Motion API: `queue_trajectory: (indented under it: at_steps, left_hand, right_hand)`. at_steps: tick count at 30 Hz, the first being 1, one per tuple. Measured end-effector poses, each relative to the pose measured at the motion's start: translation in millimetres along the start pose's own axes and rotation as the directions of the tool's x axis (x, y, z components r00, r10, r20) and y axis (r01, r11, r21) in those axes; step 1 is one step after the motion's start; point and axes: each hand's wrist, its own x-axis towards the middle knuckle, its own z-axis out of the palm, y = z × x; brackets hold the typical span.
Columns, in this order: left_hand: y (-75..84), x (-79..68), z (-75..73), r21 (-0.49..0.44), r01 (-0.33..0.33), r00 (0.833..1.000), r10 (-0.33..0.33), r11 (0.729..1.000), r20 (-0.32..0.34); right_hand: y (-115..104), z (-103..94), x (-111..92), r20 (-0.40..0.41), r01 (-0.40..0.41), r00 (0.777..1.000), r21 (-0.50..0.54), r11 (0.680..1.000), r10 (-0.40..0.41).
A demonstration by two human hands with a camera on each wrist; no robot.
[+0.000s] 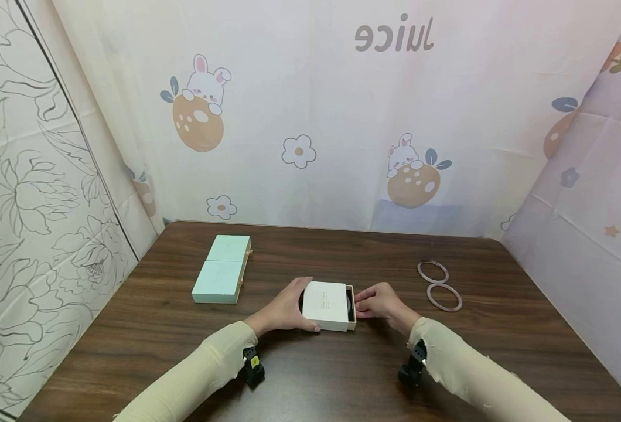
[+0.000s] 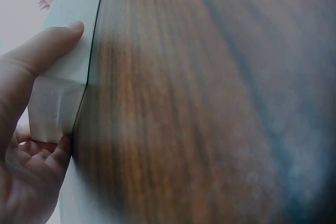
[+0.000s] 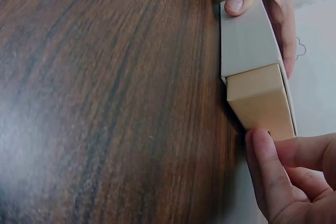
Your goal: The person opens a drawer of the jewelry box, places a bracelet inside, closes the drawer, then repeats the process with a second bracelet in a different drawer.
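Note:
A small white drawer-style box (image 1: pixel 323 310) sits on the dark wooden table, its sleeve printed with faint lettering. From the sleeve's right end its cream drawer (image 3: pixel 260 98) sticks out a little, and something dark shows inside. My left hand (image 1: pixel 285 306) grips the sleeve from the left, thumb on the near side, fingers round the far side. At the drawer's outer end, my right hand (image 1: pixel 383 302) pinches with thumb and fingertips, beside a small dark spot on the end face; whatever lies between these fingertips is hidden.
Two mint-green boxes (image 1: pixel 218 276) lie end to end at the back left, small ribbon tabs on their right sides. Two pale pink rings (image 1: pixel 444 298) lie touching at the right. A patterned curtain (image 1: pixel 300 187) hangs behind the table's far edge.

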Motion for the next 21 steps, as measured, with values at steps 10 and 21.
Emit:
queue_trajectory:
  at_steps: [10, 21]
  left_hand:
    - [1.1, 0.0, 0.0, -0.006, 0.004, 1.0, -0.004, 1.0, -0.004]
    - [2.2, -0.3, -0.1, 0.002, 0.006, 1.0, -0.006, 1.0, -0.003]
  right_hand:
    - [-1, 6.3, 2, -0.01, 0.01, 1.0, 0.002, 1.0, -0.01]
    - [-1, 11.1, 4, -0.033, -0.004, 0.999, -0.044, 0.999, 0.003]
